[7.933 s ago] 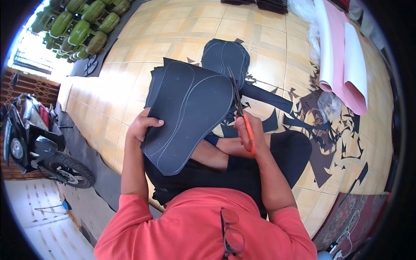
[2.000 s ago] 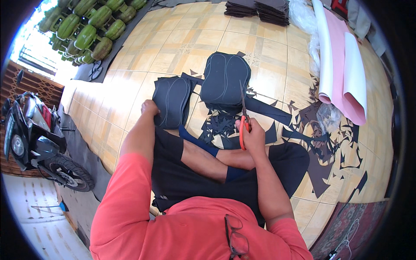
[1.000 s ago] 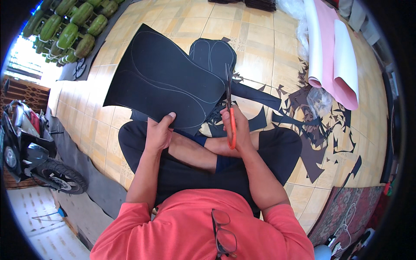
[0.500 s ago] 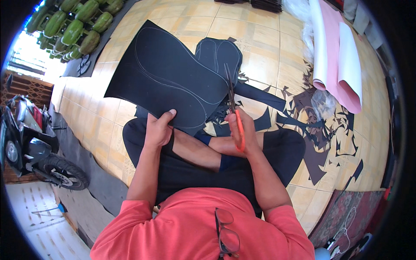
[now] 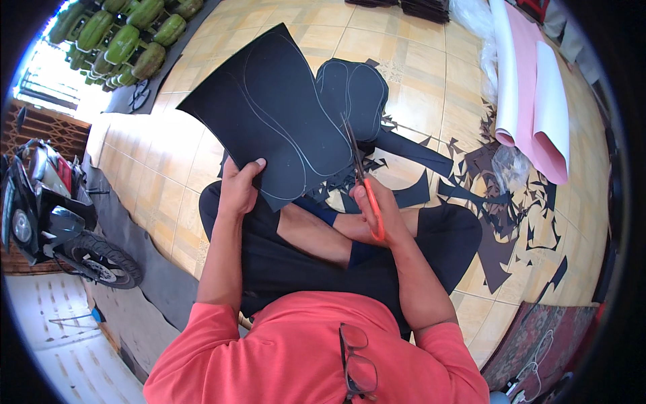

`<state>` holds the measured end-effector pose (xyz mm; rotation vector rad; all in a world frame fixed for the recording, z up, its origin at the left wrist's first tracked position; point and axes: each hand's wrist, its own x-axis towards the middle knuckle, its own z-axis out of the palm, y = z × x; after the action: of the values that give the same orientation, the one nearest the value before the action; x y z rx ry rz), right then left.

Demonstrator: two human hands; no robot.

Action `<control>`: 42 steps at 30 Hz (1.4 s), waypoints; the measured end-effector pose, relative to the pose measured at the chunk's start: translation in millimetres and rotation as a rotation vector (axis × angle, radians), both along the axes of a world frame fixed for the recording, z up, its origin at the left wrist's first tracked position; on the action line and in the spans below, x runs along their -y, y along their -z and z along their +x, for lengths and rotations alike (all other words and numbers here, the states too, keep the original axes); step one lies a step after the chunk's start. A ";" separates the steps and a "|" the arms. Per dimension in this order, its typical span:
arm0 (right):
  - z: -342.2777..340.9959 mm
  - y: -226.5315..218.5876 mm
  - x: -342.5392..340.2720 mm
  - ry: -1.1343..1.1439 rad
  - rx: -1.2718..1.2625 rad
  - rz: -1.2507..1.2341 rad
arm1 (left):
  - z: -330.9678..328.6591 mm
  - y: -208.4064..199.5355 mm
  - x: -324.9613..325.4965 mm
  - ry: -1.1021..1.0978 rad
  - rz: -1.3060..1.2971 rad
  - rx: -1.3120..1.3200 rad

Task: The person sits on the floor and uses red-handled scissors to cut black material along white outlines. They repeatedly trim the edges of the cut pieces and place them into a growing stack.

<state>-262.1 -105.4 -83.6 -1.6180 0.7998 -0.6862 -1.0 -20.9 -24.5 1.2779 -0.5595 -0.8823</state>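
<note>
Two hands grip black sheet (image 5: 269, 114) and scissors (image 5: 362, 176) over scrap-strewn tiled floor (image 5: 431, 74)

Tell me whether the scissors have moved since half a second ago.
Cannot tell. The scissors sit at much the same spot beside the cut-out black piece on the floor, blades at the black sheet's edge; any shift looks slight.

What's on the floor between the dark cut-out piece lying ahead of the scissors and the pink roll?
In the head view, mostly bare tan floor tile separates the cut-out piece from the pink roll; small black offcuts lie scattered nearer the person.
</note>
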 end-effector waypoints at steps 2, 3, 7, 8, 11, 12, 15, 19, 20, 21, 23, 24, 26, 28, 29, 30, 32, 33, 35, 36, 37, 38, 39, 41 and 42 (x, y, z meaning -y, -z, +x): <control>-2.1 -3.5 2.3 -0.023 -0.026 -0.005 | -1.9 1.3 -0.9 -0.012 -0.003 0.020; -3.0 -4.2 2.6 -0.032 -0.009 0.045 | 0.1 2.0 -0.2 -0.014 0.006 0.034; -5.8 -5.8 3.6 -0.014 -0.002 0.195 | 9.5 0.6 -2.6 0.016 0.070 0.006; -6.1 -5.7 4.0 0.006 -0.015 0.221 | 10.9 -2.3 -4.5 0.035 0.094 -0.021; -5.4 -2.6 8.4 0.088 -0.014 0.135 | 9.7 -11.5 -12.3 0.084 0.261 0.003; -5.1 -1.3 10.0 0.099 -0.001 0.087 | 8.3 -12.7 -14.6 0.099 0.283 0.004; -5.0 -0.2 12.8 0.121 0.023 -0.004 | 6.0 -14.1 -19.4 0.161 0.351 0.011; -7.7 -2.5 13.5 0.123 0.028 -0.022 | 3.4 -14.6 -22.9 0.238 0.449 0.043; -8.1 -2.6 13.4 0.124 0.031 -0.036 | 2.8 -14.5 -23.4 0.247 0.475 0.052; -7.8 -3.5 13.4 0.128 0.035 -0.062 | 3.2 -13.8 -24.1 0.237 0.485 0.047; -7.2 -5.4 13.1 0.135 0.042 -0.115 | 5.2 -10.4 -26.5 0.216 0.505 0.036; -6.6 -6.0 12.7 0.125 0.027 -0.089 | 9.0 -9.7 -27.6 0.228 0.512 0.034; -9.0 -6.3 10.0 0.103 -0.003 -0.038 | 17.9 -9.2 -29.5 0.250 0.526 0.029; -10.2 -10.7 7.8 0.085 0.002 0.005 | 24.8 -14.5 -29.5 0.246 0.531 0.027; -10.8 -12.0 7.3 0.074 0.004 0.026 | 28.3 -17.7 -29.2 0.243 0.533 0.026; -12.1 -11.1 7.7 0.072 0.000 0.000 | 30.1 -21.9 -27.7 0.239 0.549 0.031; -11.9 -9.9 7.9 0.055 -0.017 0.013 | 31.9 -30.3 -24.6 0.233 0.582 0.040; -13.6 -10.0 7.7 0.055 -0.035 0.020 | 35.2 -27.9 -26.7 0.271 0.609 0.080; -6.5 -0.2 7.9 0.076 0.062 -0.003 | 45.9 -21.4 -33.3 0.350 0.663 0.162; -1.1 -4.1 7.4 0.076 0.096 -0.022 | 46.9 -20.5 -35.8 0.351 0.667 0.168; 1.1 -7.1 6.9 0.077 0.130 -0.041 | 47.6 -19.5 -37.9 0.352 0.672 0.173; -2.1 -7.9 7.4 0.072 0.089 -0.043 | 47.7 -18.6 -39.3 0.352 0.677 0.179; -4.8 -7.5 7.9 0.058 0.054 -0.041 | 49.6 -19.7 -40.5 0.357 0.667 0.167; -9.7 -8.1 8.2 0.006 0.022 -0.012 | 53.6 -25.3 -36.0 0.364 0.646 0.145; -14.3 -9.4 9.9 -0.026 0.020 0.011 | 48.9 -39.4 -30.4 0.356 0.666 0.122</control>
<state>-276.4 -115.3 -74.1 -1.6067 0.7659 -0.6777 47.9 9.5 14.9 1.8761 -0.6254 -1.3635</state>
